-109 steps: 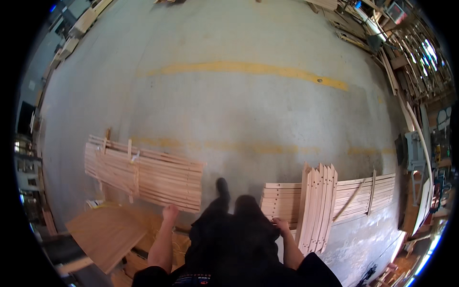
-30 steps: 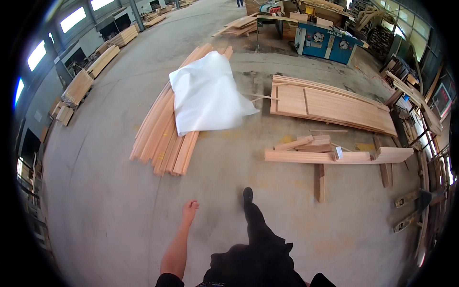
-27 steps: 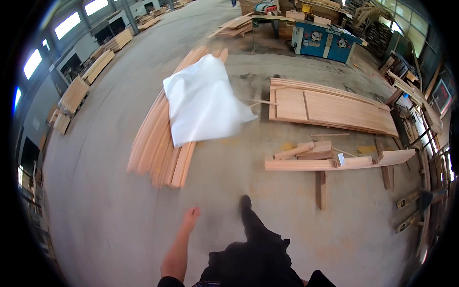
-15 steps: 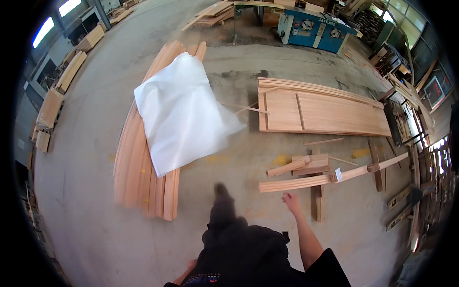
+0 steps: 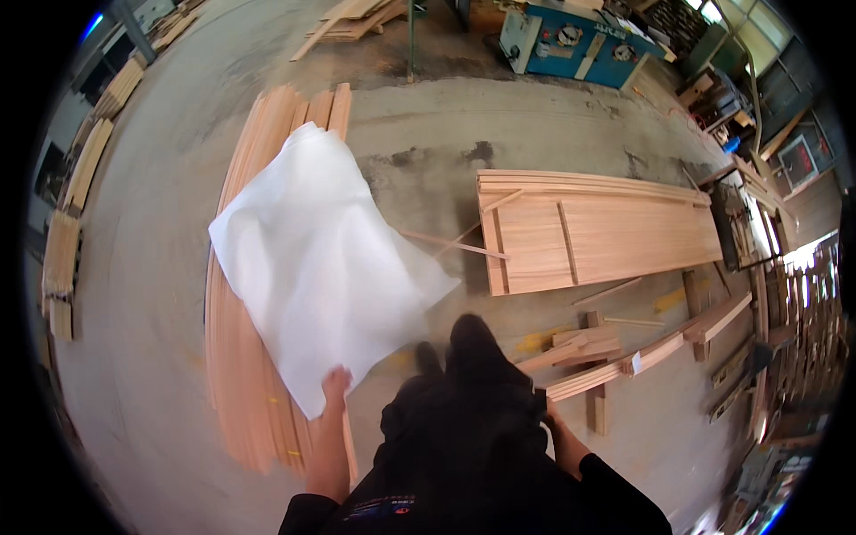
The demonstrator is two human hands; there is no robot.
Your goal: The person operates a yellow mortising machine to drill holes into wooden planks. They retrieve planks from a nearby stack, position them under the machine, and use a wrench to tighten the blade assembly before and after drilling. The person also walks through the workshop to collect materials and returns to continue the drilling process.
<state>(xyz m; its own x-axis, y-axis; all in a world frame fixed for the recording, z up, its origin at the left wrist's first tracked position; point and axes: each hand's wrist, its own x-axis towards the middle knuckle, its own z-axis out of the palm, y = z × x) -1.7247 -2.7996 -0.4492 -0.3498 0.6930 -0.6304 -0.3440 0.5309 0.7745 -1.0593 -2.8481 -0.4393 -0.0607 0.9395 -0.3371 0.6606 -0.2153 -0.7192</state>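
A large white sheet (image 5: 294, 241) lies draped over long reddish wood boards (image 5: 241, 383) directly ahead and left of me. My left hand (image 5: 335, 385), blurred, is over the sheet's near lower corner; whether it touches it I cannot tell, nor whether its fingers are closed. My right hand (image 5: 551, 415) hangs low beside my right leg, its fingers mostly hidden by my dark clothing. To its upper right, narrow boards (image 5: 660, 352) rest on timber supports (image 5: 600, 419), with short offcuts (image 5: 588, 339) beside them.
Stacked panels (image 5: 606, 236) lie ahead right, with thin sticks bridging toward the sheet. A blue machine (image 5: 575, 53) stands farther back, more boards (image 5: 348, 27) beside it. A pallet jack (image 5: 731, 383) is at the right, board stacks (image 5: 62, 254) along the left wall.
I have walked up to the sheet-covered boards, which now sit nearer and lower in view. My left hand has moved forward over the sheet; my right hand has drawn back beside my leg.
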